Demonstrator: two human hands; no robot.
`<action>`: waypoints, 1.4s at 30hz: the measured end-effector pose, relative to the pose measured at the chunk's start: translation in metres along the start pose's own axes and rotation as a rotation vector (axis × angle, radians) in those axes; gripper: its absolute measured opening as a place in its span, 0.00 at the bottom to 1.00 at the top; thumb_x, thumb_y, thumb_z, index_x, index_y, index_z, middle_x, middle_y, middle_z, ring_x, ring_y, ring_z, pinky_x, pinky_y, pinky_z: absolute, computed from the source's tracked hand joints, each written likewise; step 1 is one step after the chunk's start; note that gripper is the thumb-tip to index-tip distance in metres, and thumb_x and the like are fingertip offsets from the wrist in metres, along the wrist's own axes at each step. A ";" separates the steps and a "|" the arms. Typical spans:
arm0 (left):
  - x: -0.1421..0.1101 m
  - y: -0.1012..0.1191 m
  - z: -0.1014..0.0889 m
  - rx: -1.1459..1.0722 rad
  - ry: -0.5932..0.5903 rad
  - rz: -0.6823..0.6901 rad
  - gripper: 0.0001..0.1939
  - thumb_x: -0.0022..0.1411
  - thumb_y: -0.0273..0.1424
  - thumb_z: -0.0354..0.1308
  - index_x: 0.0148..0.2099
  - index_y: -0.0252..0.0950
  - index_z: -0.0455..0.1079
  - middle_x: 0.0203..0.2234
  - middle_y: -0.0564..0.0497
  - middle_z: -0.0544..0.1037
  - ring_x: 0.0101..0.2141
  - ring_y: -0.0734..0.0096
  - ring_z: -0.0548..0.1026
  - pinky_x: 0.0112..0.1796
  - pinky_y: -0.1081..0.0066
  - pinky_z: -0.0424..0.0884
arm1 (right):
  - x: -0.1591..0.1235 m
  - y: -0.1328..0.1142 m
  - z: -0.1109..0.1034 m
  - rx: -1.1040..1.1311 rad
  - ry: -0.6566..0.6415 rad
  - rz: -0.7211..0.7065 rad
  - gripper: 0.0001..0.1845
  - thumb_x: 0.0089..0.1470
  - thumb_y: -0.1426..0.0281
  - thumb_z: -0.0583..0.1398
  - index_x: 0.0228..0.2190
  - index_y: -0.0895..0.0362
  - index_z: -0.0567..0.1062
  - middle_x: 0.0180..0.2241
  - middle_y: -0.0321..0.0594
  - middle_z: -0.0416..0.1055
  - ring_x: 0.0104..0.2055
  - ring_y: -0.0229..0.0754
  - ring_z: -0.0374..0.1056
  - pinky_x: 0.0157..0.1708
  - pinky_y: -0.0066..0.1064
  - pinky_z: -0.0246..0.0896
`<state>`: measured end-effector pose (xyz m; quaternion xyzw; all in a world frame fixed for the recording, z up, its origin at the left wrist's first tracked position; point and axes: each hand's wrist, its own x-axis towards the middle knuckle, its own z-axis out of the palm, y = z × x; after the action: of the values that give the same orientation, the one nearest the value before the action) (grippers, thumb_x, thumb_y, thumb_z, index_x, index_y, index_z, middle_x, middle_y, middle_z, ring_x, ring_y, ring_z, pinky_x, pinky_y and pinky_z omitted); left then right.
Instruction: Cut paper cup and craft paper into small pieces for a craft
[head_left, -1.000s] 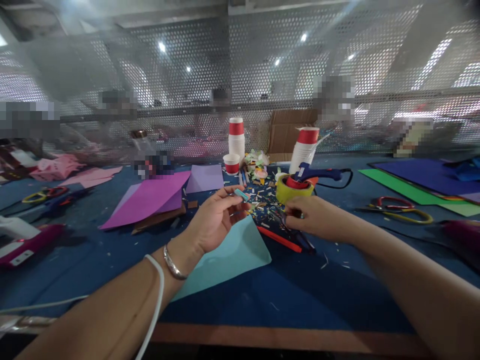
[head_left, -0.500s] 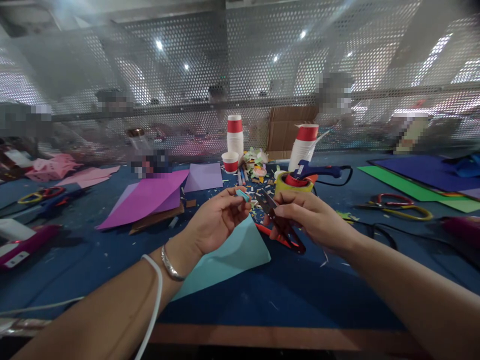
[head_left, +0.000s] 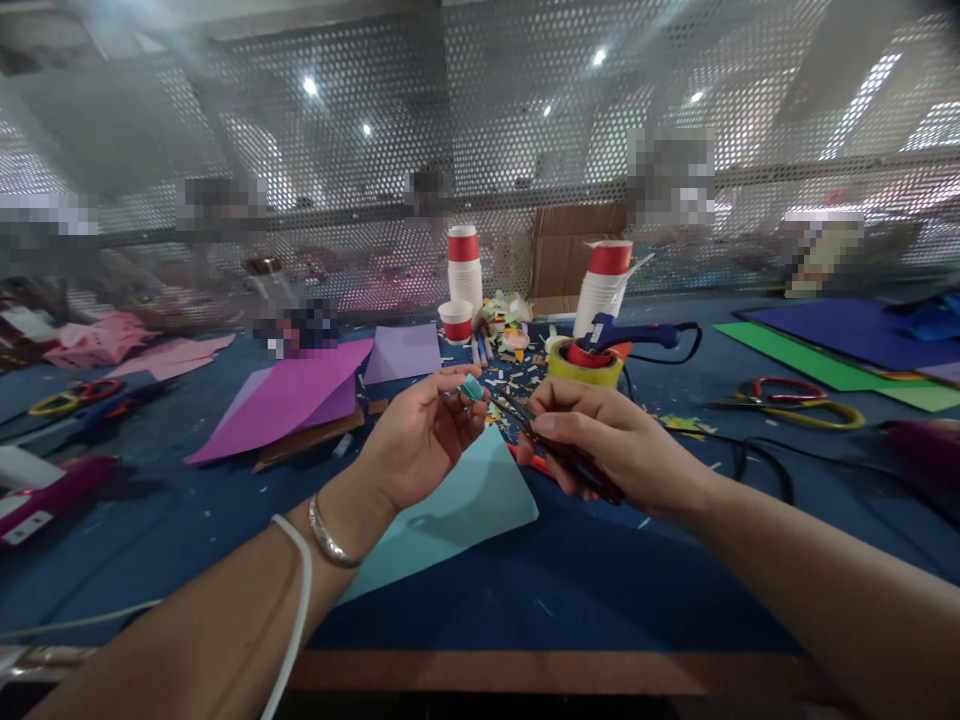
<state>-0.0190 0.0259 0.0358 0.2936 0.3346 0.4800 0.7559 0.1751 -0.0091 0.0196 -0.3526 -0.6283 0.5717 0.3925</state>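
1. Small teal paper piece (head_left: 472, 388) is pinched in the left hand (head_left: 427, 435), above the teal sheet (head_left: 457, 515).
2. Dark scissors (head_left: 517, 409) are gripped by the right hand (head_left: 604, 430), tips near the piece.
3. Piece is judged light, soft, easily creased; best held lightly by one end.

Your right hand (head_left: 611, 435) now lifts the dark tool (head_left: 589, 472), seemingly scissors, off the tabletop (head_left: 600, 600), tips nearer the turquoise piece (head_left: 472, 387), which shows a broader face in your left hand (head_left: 424, 440).
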 end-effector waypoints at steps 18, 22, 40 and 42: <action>-0.002 -0.002 0.003 -0.007 -0.013 0.015 0.06 0.62 0.22 0.56 0.39 0.34 0.73 0.23 0.51 0.75 0.23 0.76 0.75 0.29 0.78 0.75 | 0.001 0.000 0.000 -0.011 0.019 -0.004 0.11 0.62 0.64 0.56 0.29 0.55 0.66 0.16 0.31 0.68 0.12 0.29 0.54 0.10 0.19 0.46; -0.003 -0.001 0.003 -0.010 0.000 0.008 0.06 0.63 0.21 0.55 0.39 0.34 0.72 0.23 0.52 0.75 0.23 0.76 0.75 0.30 0.79 0.75 | 0.001 0.002 0.000 0.017 0.026 0.000 0.10 0.61 0.64 0.57 0.29 0.54 0.64 0.21 0.33 0.72 0.13 0.29 0.55 0.11 0.21 0.46; -0.002 -0.003 0.000 0.018 -0.049 0.049 0.06 0.61 0.21 0.57 0.39 0.35 0.71 0.25 0.52 0.75 0.25 0.76 0.76 0.32 0.78 0.75 | 0.001 0.003 -0.001 0.033 0.041 -0.005 0.10 0.60 0.64 0.57 0.30 0.54 0.64 0.25 0.35 0.73 0.15 0.30 0.58 0.11 0.21 0.46; -0.003 -0.004 -0.001 0.058 -0.069 0.085 0.05 0.61 0.22 0.56 0.39 0.35 0.70 0.25 0.53 0.75 0.26 0.76 0.76 0.32 0.78 0.74 | 0.001 0.003 0.000 0.036 0.042 -0.008 0.09 0.60 0.64 0.57 0.30 0.54 0.64 0.28 0.37 0.75 0.15 0.29 0.58 0.11 0.21 0.46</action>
<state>-0.0183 0.0217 0.0330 0.3455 0.3093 0.4915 0.7372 0.1749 -0.0074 0.0170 -0.3550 -0.6111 0.5736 0.4142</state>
